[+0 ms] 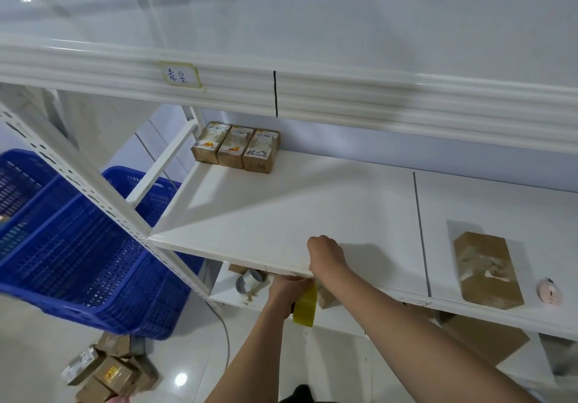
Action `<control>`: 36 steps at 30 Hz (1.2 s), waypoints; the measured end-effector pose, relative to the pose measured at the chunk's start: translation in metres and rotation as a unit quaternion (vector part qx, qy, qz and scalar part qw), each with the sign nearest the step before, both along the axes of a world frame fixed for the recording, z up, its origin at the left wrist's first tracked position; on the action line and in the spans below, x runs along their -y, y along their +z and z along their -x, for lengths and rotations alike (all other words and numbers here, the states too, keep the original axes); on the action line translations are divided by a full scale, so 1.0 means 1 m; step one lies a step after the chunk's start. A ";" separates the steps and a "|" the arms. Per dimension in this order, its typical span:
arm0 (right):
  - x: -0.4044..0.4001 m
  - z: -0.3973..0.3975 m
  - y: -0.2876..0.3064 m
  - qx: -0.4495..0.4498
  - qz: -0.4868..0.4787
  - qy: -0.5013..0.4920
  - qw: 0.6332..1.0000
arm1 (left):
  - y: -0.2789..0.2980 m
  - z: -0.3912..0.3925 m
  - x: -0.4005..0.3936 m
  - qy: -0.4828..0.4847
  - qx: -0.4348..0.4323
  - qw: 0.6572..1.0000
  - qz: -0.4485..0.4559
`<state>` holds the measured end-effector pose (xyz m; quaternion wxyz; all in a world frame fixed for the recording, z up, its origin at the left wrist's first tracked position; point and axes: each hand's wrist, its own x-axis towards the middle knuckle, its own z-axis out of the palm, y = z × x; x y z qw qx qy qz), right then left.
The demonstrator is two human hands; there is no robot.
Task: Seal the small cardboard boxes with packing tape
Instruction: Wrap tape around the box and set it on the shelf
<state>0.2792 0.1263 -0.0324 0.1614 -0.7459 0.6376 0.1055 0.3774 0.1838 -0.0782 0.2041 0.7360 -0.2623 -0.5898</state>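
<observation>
My left hand (286, 291) grips a roll of yellowish packing tape (305, 307) just below the front edge of the white shelf (281, 215). My right hand (325, 254) is curled at that edge right above the roll and seems to pinch the tape's free end; the strip itself is barely visible. A small brown cardboard box (488, 269) with tape on its top lies flat on the shelf far to the right, apart from both hands. Three small printed cardboard boxes (236, 149) stand in a row at the back left of the shelf.
A grey tape roll (250, 280) and brown boxes (483, 338) sit on the lower shelf. A pinkish roll (549, 291) lies near the shelf's right edge. Blue plastic crates (78, 246) stand at the left, and several small boxes (109, 371) lie on the floor.
</observation>
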 end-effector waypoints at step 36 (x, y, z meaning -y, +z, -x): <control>-0.096 0.159 -0.075 0.511 -0.193 -0.593 0.592 | 0.022 0.072 -0.028 0.059 0.168 0.958 0.225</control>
